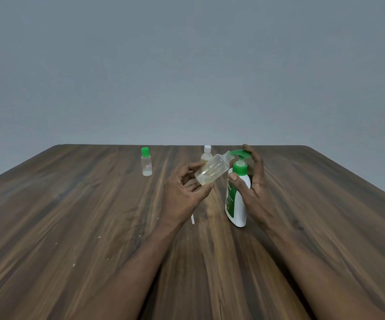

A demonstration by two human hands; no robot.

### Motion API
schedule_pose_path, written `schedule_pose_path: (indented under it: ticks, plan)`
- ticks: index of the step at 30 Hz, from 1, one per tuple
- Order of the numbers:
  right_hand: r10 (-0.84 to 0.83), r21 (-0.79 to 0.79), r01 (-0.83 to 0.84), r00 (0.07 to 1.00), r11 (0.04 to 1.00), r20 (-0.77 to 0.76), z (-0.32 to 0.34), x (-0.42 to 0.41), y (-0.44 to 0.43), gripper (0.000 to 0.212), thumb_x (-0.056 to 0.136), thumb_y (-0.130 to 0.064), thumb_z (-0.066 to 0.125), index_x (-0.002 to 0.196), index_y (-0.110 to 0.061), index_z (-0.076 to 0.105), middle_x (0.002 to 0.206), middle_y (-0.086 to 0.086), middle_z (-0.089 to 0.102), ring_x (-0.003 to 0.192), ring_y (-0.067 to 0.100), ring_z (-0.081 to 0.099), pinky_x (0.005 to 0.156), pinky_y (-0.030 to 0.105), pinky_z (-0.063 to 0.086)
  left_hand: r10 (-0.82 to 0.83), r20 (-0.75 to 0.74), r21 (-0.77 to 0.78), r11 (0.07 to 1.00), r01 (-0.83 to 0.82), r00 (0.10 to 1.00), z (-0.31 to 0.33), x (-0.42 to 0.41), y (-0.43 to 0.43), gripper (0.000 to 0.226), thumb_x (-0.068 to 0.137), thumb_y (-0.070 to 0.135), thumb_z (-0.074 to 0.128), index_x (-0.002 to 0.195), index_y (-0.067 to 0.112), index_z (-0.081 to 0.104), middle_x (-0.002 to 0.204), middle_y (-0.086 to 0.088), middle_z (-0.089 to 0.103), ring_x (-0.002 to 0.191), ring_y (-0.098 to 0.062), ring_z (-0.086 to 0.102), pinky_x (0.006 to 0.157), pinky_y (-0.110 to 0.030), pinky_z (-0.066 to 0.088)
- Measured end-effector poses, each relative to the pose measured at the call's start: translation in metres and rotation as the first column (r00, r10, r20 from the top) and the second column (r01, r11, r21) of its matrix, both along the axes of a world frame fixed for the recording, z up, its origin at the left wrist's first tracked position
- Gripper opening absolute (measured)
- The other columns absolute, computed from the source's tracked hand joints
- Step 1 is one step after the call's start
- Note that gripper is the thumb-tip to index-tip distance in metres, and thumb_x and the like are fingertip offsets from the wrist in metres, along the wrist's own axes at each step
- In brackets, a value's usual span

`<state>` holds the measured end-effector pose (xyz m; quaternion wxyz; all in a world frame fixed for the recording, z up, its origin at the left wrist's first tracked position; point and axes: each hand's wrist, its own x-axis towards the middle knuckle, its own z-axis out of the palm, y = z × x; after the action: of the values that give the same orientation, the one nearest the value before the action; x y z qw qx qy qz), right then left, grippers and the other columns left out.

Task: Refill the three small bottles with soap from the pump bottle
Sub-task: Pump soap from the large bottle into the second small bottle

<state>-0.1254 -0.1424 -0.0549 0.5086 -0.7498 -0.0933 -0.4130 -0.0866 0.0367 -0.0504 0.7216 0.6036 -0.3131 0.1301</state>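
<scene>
The left hand holds an uncapped clear small bottle between thumb and curled fingertips, tilted with its neck up against the green spout of the pump bottle. The right hand wraps that bottle, thumb on its front and a finger over the spout. A green-capped bottle stands well to the left on the wooden table, and a white-capped bottle stands just behind the tilted one.

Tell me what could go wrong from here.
1. The left hand holds the uncapped clear bottle tilted, its narrow neck beside the green pump spout; soap may miss the mouth and land on the wooden table.
2. The right hand alone grips the pump bottle; pressing could rock it.
</scene>
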Motion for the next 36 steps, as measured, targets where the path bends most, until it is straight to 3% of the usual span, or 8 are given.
schedule_pose_path:
  ticks: [3, 7, 9, 18, 23, 27, 33, 36]
  plan:
    - [-0.034, -0.009, 0.034, 0.999, 0.999, 0.01, -0.006, 0.003, -0.001, 0.068, 0.09, -0.05, 0.065, 0.146, -0.039, 0.03, 0.135, -0.01, 0.055, 0.122, 0.017, 0.058, 0.102, 0.049, 0.047, 0.007, 0.005, 0.007, 1.0, -0.007, 1.0, -0.001, 0.002, -0.001, 0.045, 0.077, -0.009, 0.08, 0.115, 0.011, 0.067, 0.111, 0.01, 0.074, 0.107, -0.008, 0.071, 0.085, -0.022, 0.058]
    - [-0.113, -0.137, 0.121, 0.992, 0.983, 0.064, -0.009, 0.006, -0.002, 0.08, 0.084, -0.048, 0.071, 0.149, -0.035, 0.026, 0.133, -0.026, 0.049, 0.12, 0.004, 0.056, 0.093, 0.011, 0.042, 0.017, 0.002, 0.004, 1.0, -0.017, 1.0, -0.002, 0.002, -0.001, 0.045, 0.077, -0.009, 0.08, 0.117, 0.006, 0.067, 0.115, 0.002, 0.073, 0.107, -0.01, 0.072, 0.085, -0.023, 0.058]
    - [-0.135, -0.17, 0.143, 0.989, 0.975, 0.061, -0.01, 0.008, -0.002, 0.085, 0.08, -0.042, 0.075, 0.149, -0.036, 0.025, 0.13, -0.027, 0.051, 0.113, 0.0, 0.059, 0.085, 0.006, 0.043, 0.02, 0.001, 0.008, 1.0, -0.02, 1.0, -0.001, 0.002, 0.0, 0.045, 0.077, -0.009, 0.081, 0.117, 0.008, 0.068, 0.113, 0.005, 0.073, 0.105, -0.008, 0.072, 0.084, -0.021, 0.058]
    - [-0.21, -0.153, 0.222, 0.974, 0.963, 0.089, -0.011, 0.004, 0.004, 0.072, 0.079, -0.041, 0.074, 0.138, -0.041, 0.033, 0.122, -0.031, 0.052, 0.104, 0.0, 0.062, 0.077, 0.02, 0.052, 0.023, 0.005, 0.033, 0.999, -0.023, 1.0, -0.004, 0.004, 0.0, 0.044, 0.077, -0.011, 0.08, 0.117, 0.005, 0.068, 0.112, 0.002, 0.072, 0.104, -0.007, 0.072, 0.085, -0.021, 0.058]
    - [-0.212, -0.164, 0.224, 0.973, 0.961, 0.091, -0.009, 0.003, 0.004, 0.08, 0.078, -0.035, 0.078, 0.141, -0.043, 0.029, 0.125, -0.03, 0.051, 0.107, -0.001, 0.06, 0.081, 0.013, 0.049, 0.023, -0.003, 0.024, 0.999, -0.023, 1.0, -0.003, 0.002, 0.0, 0.045, 0.077, -0.008, 0.081, 0.115, 0.011, 0.069, 0.112, 0.005, 0.072, 0.103, -0.006, 0.071, 0.083, -0.019, 0.057]
    - [-0.202, -0.189, 0.21, 0.978, 0.959, 0.06, -0.009, 0.004, 0.002, 0.087, 0.076, -0.037, 0.079, 0.145, -0.039, 0.026, 0.126, -0.032, 0.049, 0.107, 0.0, 0.06, 0.082, 0.022, 0.051, 0.008, -0.011, 0.013, 1.0, -0.008, 1.0, -0.001, 0.002, -0.001, 0.045, 0.077, -0.007, 0.082, 0.114, 0.014, 0.069, 0.113, 0.007, 0.073, 0.105, -0.008, 0.071, 0.084, -0.021, 0.057]
    - [-0.185, -0.178, 0.196, 0.98, 0.964, 0.074, -0.008, 0.003, 0.002, 0.082, 0.078, -0.037, 0.078, 0.142, -0.041, 0.028, 0.126, -0.032, 0.05, 0.107, -0.005, 0.058, 0.079, 0.005, 0.044, 0.016, -0.009, 0.017, 1.0, -0.016, 1.0, -0.003, 0.003, -0.001, 0.044, 0.077, -0.01, 0.08, 0.117, 0.004, 0.067, 0.111, 0.007, 0.073, 0.105, -0.008, 0.072, 0.085, -0.022, 0.058]
    - [-0.205, -0.159, 0.214, 0.976, 0.964, 0.07, -0.01, 0.003, 0.003, 0.076, 0.078, -0.04, 0.078, 0.137, -0.045, 0.031, 0.121, -0.025, 0.056, 0.104, -0.001, 0.061, 0.077, 0.014, 0.049, 0.011, -0.004, 0.044, 0.999, -0.011, 1.0, -0.003, 0.002, 0.001, 0.044, 0.078, -0.012, 0.078, 0.116, 0.007, 0.067, 0.106, 0.018, 0.072, 0.104, -0.005, 0.071, 0.084, -0.019, 0.057]
